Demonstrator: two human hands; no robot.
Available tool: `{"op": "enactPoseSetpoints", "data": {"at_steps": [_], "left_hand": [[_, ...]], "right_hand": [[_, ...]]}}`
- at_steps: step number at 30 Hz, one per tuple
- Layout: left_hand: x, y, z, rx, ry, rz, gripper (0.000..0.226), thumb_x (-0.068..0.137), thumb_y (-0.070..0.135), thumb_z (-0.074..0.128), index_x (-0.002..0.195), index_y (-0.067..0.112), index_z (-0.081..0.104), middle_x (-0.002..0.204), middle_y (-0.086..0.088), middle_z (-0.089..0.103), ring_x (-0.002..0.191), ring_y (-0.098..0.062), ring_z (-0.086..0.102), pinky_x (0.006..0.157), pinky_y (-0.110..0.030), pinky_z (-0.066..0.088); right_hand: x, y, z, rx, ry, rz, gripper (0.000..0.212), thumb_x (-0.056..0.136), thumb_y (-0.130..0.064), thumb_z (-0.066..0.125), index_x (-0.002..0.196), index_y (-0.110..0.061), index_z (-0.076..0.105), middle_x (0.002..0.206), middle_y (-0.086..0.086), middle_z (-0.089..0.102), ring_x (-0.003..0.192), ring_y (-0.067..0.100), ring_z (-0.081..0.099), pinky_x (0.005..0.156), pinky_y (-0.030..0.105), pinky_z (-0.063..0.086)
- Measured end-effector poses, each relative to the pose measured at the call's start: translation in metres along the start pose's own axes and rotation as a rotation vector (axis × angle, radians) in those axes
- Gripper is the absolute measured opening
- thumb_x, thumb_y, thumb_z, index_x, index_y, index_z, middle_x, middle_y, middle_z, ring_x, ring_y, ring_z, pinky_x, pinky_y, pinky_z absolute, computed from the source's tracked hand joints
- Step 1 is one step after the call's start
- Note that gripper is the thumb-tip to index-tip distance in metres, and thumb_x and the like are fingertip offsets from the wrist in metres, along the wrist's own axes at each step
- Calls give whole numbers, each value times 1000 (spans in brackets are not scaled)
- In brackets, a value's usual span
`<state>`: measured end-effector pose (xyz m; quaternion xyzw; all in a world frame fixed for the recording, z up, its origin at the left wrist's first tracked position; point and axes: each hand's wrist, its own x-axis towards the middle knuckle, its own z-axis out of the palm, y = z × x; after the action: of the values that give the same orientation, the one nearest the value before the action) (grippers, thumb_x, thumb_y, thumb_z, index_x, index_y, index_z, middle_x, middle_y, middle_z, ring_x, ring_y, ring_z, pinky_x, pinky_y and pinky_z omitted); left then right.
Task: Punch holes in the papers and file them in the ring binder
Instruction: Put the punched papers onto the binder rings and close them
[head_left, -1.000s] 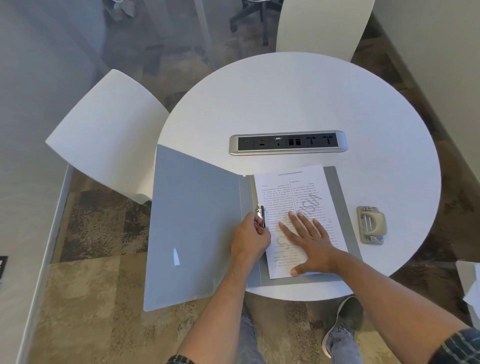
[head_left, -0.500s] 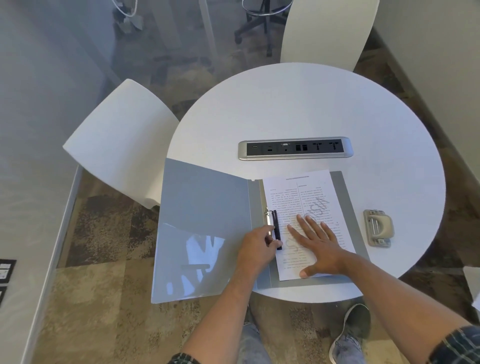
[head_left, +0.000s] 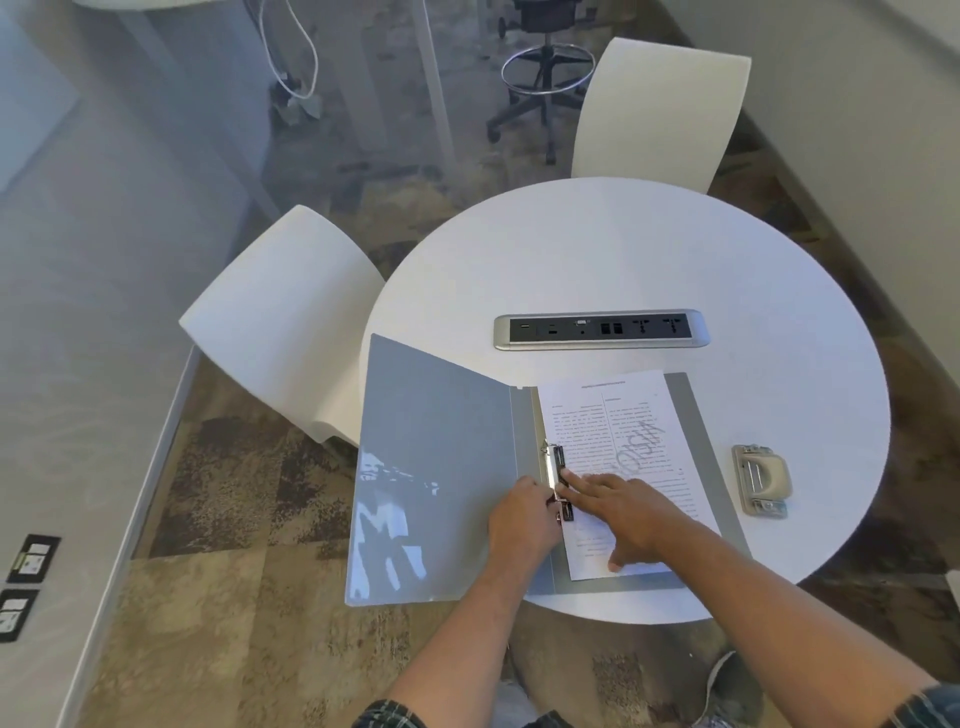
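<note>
A grey ring binder (head_left: 441, 447) lies open at the near left edge of the round white table (head_left: 623, 260), its front cover hanging out past the rim. A printed paper (head_left: 618, 431) lies on the binder's right half, against the metal ring mechanism (head_left: 557, 465). My left hand (head_left: 522, 519) has its fingers curled onto the mechanism's lower part. My right hand (head_left: 623, 512) lies flat on the paper, its fingertips reaching the mechanism. A beige hole punch (head_left: 761, 480) sits on the table to the right of the binder.
A silver socket strip (head_left: 601, 330) is set into the middle of the table. White chairs stand at the left (head_left: 280, 322) and at the far side (head_left: 660, 109). An office stool (head_left: 545, 78) stands on the carpet beyond.
My right hand slid left across the paper until its fingertips reached the ring mechanism. My left hand stayed at the mechanism. The camera tilted up, showing more of the room.
</note>
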<state>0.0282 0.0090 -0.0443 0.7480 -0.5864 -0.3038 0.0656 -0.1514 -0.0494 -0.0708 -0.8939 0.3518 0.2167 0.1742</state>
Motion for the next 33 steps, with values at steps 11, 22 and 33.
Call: {"op": "enactPoseSetpoints", "data": {"at_steps": [11, 22, 33], "left_hand": [[-23, 11, 4, 75, -97, 100, 30, 93, 13, 66, 123, 14, 64, 114, -7, 67, 100, -28, 68, 83, -36, 56], [-39, 11, -9, 236, -172, 88, 88, 89, 20, 74, 160, 11, 24, 150, -8, 44, 117, -34, 62, 94, -47, 56], [-46, 9, -9, 198, -182, 44, 69, 86, 23, 76, 146, 15, 43, 136, -5, 54, 111, -30, 65, 93, -43, 56]], "right_hand": [[1, -20, -12, 139, 132, 193, 79, 91, -60, 62, 157, -39, 24, 149, 4, 52, 127, 25, 55, 100, 39, 46], [19, -38, -23, 68, 206, 282, 94, 92, -55, 61, 162, -24, 8, 125, 11, 64, 106, 28, 63, 88, 37, 47], [30, -47, -31, 49, 140, 332, 90, 89, -49, 69, 159, -16, 23, 126, 12, 65, 114, 29, 61, 97, 37, 43]]}}
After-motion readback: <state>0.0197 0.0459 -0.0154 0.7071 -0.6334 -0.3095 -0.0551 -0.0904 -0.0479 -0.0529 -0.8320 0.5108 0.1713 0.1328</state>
